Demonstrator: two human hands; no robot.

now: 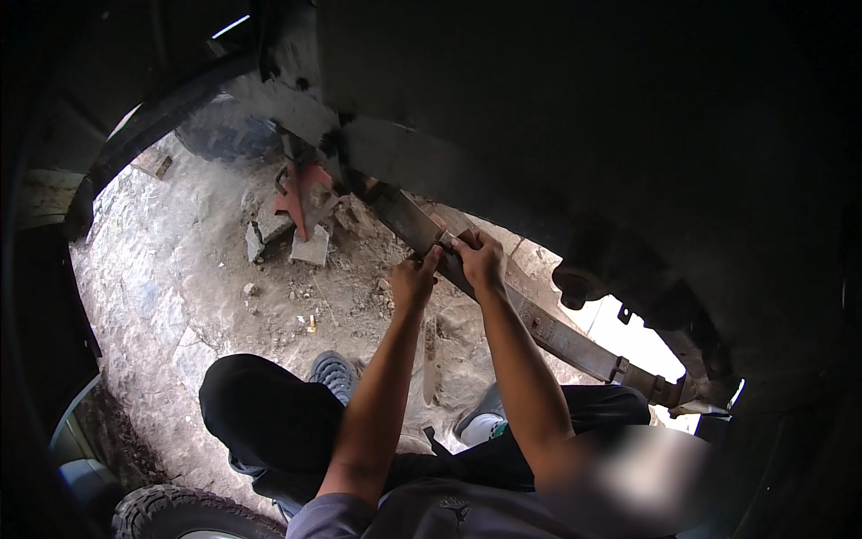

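A long rusty leaf spring (557, 337) runs diagonally under dark vehicle bodywork (575, 126). Both hands are at its upper middle, around a small pale metal piece (448, 237), perhaps a clip. My left hand (413, 283) is closed, its thumb raised against the spring's lower edge near that piece. Just to its right, my right hand (481, 265) is closed, fingers bent over the spring at the piece. What exactly each fingertip grips is too small to make out.
Behind the spring, a red metal stand (292, 202) rests among broken concrete blocks (308, 249). A dark tire (224, 130) lies beyond, another tire (162, 512) at lower left. The rough ground (153, 278) holds loose rubble. My bent legs and shoes occupy the lower middle.
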